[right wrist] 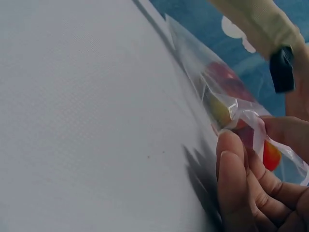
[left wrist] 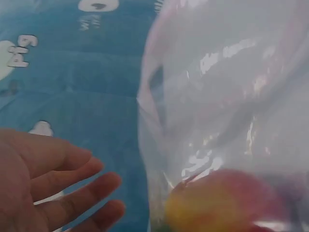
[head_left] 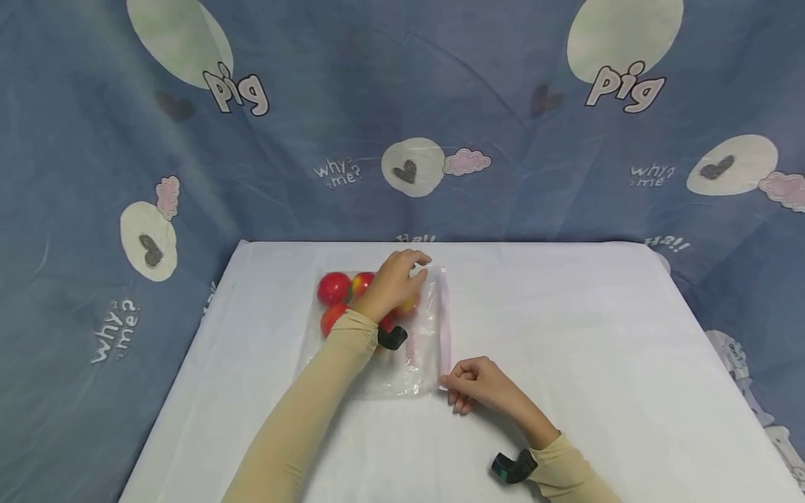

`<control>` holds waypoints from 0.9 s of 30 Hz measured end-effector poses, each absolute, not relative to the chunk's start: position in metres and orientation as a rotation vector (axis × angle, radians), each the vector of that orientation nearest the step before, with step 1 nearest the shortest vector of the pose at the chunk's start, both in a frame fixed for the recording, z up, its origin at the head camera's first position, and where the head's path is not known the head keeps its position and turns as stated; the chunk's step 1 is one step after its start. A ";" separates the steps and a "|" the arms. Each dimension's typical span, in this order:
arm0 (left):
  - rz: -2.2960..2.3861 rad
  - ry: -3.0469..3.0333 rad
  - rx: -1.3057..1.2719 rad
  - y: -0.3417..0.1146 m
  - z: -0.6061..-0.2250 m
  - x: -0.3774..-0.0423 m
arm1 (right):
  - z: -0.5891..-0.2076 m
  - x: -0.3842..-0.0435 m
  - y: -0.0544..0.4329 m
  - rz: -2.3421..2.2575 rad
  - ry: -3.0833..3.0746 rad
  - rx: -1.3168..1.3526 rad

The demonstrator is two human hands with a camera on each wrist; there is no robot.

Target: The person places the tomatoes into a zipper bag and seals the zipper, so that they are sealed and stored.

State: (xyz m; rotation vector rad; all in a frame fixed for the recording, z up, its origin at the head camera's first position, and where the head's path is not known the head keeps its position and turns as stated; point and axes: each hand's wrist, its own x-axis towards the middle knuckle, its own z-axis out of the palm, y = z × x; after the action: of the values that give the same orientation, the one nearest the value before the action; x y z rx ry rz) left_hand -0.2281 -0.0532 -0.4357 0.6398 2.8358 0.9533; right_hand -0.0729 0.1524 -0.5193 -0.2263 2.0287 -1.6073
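Note:
A clear plastic zip bag (head_left: pixel 428 363) lies flat on the table, with a pale pink strip (head_left: pixel 446 314) along its right edge. Inside it are several round fruits, red (head_left: pixel 334 288) or red and yellow (left wrist: pixel 217 200), grouped toward its far side. My right hand (head_left: pixel 481 384) pinches the bag's near right corner between thumb and fingers, as the right wrist view also shows. Over the fruits reaches my left hand (head_left: pixel 393 279), its loosely bent fingers near the far right corner. In the left wrist view those fingers (left wrist: pixel 91 193) are spread beside the bag, holding nothing.
The white table (head_left: pixel 566 300) extends well to the right of the bag. A blue printed cloth (head_left: pixel 402 91) hangs behind the table and down its sides. Black wrist devices sit on the left wrist (head_left: pixel 393 338) and the right wrist (head_left: pixel 514 467). The left forearm crosses the bag's left part.

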 end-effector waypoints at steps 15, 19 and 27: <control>0.636 2.505 0.716 -0.028 -0.434 -0.280 | -0.525 -0.069 0.155 -1.647 1.947 -0.312; 0.655 2.521 0.721 -0.027 -0.432 -0.284 | -0.524 -0.070 0.159 -1.649 1.932 -0.322; 0.833 2.561 0.591 -0.041 -0.424 -0.290 | -0.523 -0.074 0.178 -1.664 1.924 -0.351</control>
State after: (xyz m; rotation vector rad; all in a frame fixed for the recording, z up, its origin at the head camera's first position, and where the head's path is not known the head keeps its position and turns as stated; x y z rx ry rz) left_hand -0.2895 -0.0413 -0.4243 0.5915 2.5613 0.8330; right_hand -0.0740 0.1785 -0.5228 -0.3509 1.9240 -1.6638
